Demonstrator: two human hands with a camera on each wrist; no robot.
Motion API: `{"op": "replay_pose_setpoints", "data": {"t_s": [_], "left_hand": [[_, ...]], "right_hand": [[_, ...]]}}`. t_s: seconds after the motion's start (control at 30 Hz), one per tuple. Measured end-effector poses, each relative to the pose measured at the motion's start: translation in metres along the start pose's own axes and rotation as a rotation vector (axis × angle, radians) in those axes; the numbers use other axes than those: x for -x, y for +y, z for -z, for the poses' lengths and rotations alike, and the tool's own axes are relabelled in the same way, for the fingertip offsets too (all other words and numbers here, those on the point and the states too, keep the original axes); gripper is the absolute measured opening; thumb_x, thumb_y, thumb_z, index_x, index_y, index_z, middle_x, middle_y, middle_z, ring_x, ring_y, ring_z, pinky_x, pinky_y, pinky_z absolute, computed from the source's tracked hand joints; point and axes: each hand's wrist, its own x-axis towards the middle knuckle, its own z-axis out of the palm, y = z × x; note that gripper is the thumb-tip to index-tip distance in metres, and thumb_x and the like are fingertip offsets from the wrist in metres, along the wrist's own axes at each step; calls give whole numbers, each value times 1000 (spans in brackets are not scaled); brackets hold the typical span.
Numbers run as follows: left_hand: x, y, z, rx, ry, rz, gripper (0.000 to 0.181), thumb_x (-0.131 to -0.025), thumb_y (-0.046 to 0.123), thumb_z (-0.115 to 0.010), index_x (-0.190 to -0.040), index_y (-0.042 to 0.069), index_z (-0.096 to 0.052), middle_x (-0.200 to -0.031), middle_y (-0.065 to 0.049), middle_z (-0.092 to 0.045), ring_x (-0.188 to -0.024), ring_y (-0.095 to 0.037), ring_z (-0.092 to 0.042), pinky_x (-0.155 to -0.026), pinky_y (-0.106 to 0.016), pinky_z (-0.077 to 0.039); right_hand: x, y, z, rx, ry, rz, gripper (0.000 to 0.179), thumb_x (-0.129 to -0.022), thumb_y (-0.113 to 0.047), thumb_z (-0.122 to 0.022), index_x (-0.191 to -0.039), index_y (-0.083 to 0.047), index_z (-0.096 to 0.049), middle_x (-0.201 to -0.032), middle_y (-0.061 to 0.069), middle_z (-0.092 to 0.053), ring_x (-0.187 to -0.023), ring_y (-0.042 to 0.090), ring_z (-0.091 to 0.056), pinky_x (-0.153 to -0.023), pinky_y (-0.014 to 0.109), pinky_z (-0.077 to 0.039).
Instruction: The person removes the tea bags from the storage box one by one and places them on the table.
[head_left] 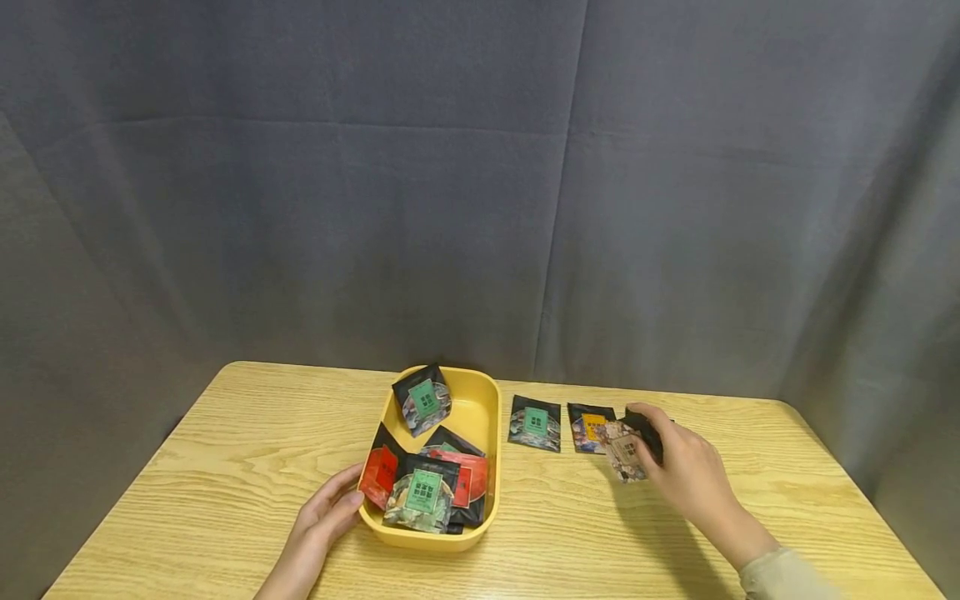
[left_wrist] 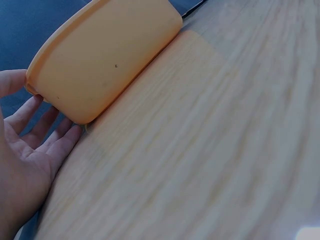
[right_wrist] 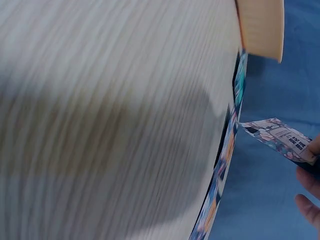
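Observation:
My right hand pinches a black sachet with a beige label between thumb and fingers, raised above the table. In the right wrist view this sachet tilts in the fingertips. Beneath and behind it lies an orange-labelled sachet, partly covered in the head view. To its left rests a green-labelled sachet. My left hand touches the outside of a yellow plastic bin at its near left corner, fingers spread and loosely extended in the left wrist view.
Inside the bin are several black sachets, among them a green-labelled one in front, a red-labelled one and another green one against the back wall. The wooden table ends at a grey curtain.

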Motion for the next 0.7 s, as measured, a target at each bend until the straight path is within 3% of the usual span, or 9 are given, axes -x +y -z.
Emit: {"op": "replay_pose_setpoints", "data": {"t_s": [0.17,0.33,0.43,0.6,0.7], "left_hand": [[0,1,0,3,6,3,52,-102,16,-51,-147,-6,-38,-150,-27,-37,-116,-6,-55,-93,-20,-48],[1,1,0,-14,11,11,52,-102,18,-51,-147,-5,-38,-150,-27,-38,-127,-24,-49,-92,-20,-48],[1,1,0,-19,11,15,52,-103,19,-51,-147,-5,-38,-150,-27,-38,-130,-30,-45,-92,-19,-48],[0,2,-1,-10,13,15,52,-102,18,-52,-147,-5,-39,-149,-26,-39,-124,-18,-51,-93,-20,-48],[0,2,-1,8,12,11,51,-102,16,-52,-146,-6,-39,-148,-26,-40,-117,-7,-55,-93,-21,-49]], "right_hand": [[3,16,8,56,-6,-5,53,-84,-4,-75,-132,-10,-54,-78,9,-68,-54,12,-51,-42,29,-37],[8,34,16,123,-9,-3,56,-83,-5,-75,-134,-10,-52,-57,-5,-48,-47,7,-34,-40,25,-27],[11,45,19,124,-34,-62,54,-86,-6,-73,-135,-10,-51,-56,-4,-44,-46,8,-34,-39,26,-26],[17,66,23,84,-45,-199,46,-91,-8,-68,-133,-8,-50,-73,16,-65,-51,21,-52,-40,35,-34],[21,78,25,70,-38,-240,44,-94,-8,-66,-134,-4,-49,-76,22,-65,-54,26,-55,-41,37,-35]]}}
